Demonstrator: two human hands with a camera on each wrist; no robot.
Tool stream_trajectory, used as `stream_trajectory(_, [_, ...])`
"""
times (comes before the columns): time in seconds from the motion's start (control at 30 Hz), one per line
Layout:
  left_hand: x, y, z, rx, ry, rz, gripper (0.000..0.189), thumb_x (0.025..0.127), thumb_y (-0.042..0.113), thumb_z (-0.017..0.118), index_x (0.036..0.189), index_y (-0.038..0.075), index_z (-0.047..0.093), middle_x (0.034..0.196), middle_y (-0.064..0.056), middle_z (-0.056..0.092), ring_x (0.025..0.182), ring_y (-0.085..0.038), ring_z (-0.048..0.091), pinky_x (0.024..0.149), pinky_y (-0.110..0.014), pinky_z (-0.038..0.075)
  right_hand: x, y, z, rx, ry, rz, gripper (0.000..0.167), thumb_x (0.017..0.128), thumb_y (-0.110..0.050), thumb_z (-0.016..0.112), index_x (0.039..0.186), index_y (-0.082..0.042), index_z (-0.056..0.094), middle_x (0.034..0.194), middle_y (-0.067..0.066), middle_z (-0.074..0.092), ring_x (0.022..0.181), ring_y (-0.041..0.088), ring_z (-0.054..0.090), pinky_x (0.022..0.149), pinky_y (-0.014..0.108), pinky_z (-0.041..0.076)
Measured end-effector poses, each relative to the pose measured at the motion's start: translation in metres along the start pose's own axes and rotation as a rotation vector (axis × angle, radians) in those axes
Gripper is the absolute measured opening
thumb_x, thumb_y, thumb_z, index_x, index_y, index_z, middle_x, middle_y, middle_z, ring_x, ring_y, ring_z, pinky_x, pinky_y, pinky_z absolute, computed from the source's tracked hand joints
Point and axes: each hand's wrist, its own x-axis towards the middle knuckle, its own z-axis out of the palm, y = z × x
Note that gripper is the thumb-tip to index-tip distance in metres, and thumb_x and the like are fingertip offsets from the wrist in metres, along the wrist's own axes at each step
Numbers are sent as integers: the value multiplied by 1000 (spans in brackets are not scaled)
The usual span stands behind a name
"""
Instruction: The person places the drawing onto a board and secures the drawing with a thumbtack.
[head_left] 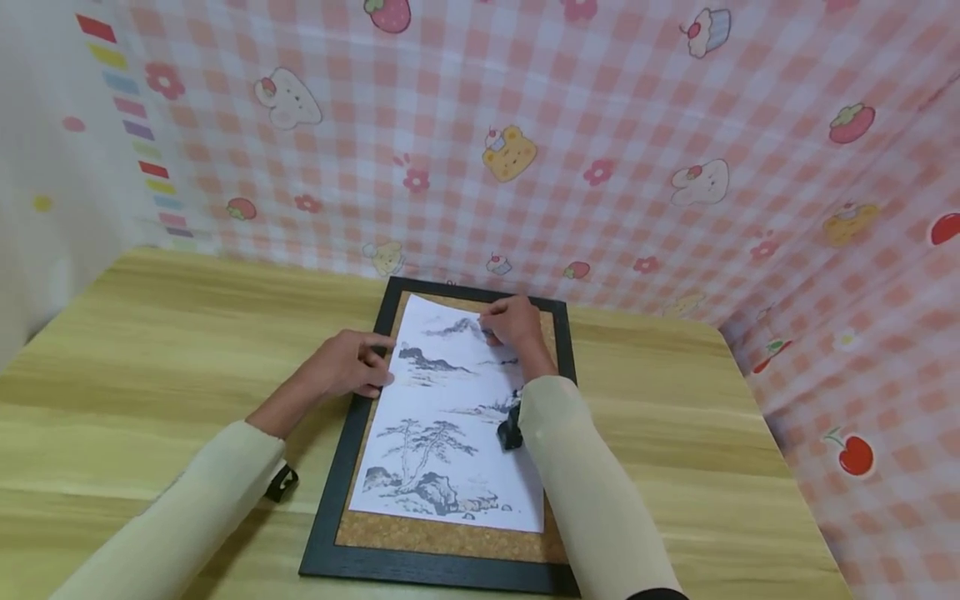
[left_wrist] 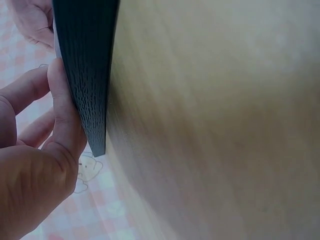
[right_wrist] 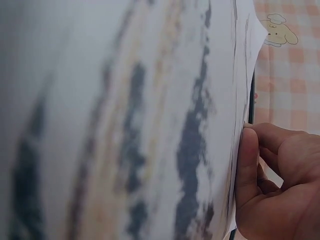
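A white sheet of paper (head_left: 442,392) printed with an ink landscape of mountains, rocks and pine trees lies over a black-framed cork board (head_left: 420,537). My left hand (head_left: 352,364) is at its left edge, index finger and thumb spread apart, fingertips at the paper's margin. In the left wrist view the thumb (left_wrist: 65,115) lies along the dark side of the frame (left_wrist: 90,80). Near the sheet's top right, my right hand (head_left: 517,325) pinches at the paper's edge, hiding that corner. The right wrist view shows the thumb (right_wrist: 247,155) against the sheet (right_wrist: 165,100), close up.
The board rests on a wood-grain table (head_left: 195,333), its top end near a pink checked cloth (head_left: 450,125) with cartoon prints. More of this cloth hangs along the right side. Dark wrist straps (head_left: 512,429) show at both sleeves.
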Motion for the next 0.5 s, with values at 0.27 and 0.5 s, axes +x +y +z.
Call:
stream_trajectory(0.27, [0,-4,2,-10,-1,10,59,94,-6,68,148,-8,45,96,-16,65,77,-20,70,73,-34,63,0,4,3,0,16,6,9,93,-11,74,97,-8,81,88,7,74,62,12,64,62,28,55])
stream_trajectory(0.5, [0,-2,-1,5,7,2,58,94,-5,67,148,-7,44,97,-16,64,79,-20,70,75,-34,63,-1,1,2,6,24,-8,10,94,-13,73,94,-7,81,83,7,73,61,12,64,66,30,56])
